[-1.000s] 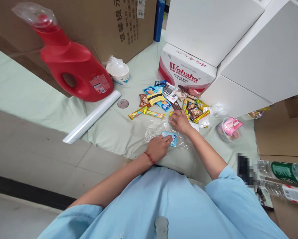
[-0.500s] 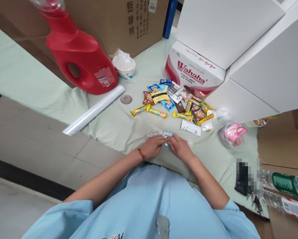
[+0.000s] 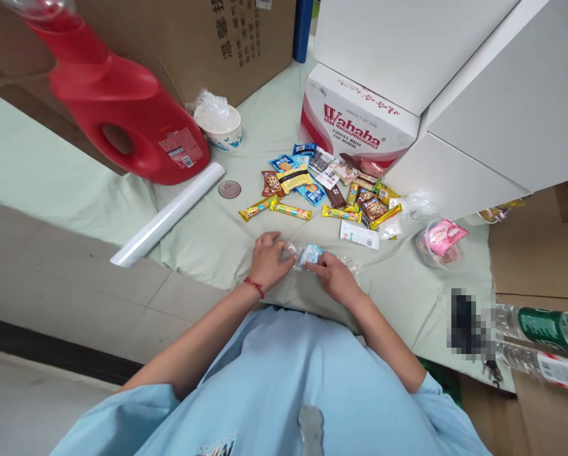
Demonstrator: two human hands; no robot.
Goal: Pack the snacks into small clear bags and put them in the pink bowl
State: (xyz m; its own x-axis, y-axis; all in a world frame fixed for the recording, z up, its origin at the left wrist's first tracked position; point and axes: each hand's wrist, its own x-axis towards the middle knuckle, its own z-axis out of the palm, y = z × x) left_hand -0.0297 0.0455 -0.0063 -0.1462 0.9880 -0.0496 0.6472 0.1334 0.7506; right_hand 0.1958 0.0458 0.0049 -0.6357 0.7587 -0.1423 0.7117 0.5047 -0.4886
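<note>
A small blue-and-white snack packet (image 3: 311, 254) is pinched at its right end between the thumb and fingers of my right hand (image 3: 339, 278), low over the cloth. Crinkled clear plastic (image 3: 353, 268) shows under and beside that hand. To the left, my left hand (image 3: 268, 261), with a red string on its wrist, has its thumb and index finger closed on a clear plastic piece at the packet's left end; its other fingers are spread. Beyond the hands lie wrapped snacks: yellow bars (image 3: 290, 211), a white packet (image 3: 359, 234) and brown cookie packets (image 3: 371, 204).
A red jug (image 3: 141, 120), a white roll (image 3: 170, 214), a round grey disc (image 3: 229, 189) and a paper cup (image 3: 227, 136) stand or lie at left. Behind the snacks is a Wahaha box (image 3: 359, 120). A clear tub (image 3: 429, 244) and plastic bottles (image 3: 542, 326) are at right.
My left hand has moved up and left from the right hand, its fingers spreading. The blue packet between the hands now shows more of its face. The whole view has shifted slightly.
</note>
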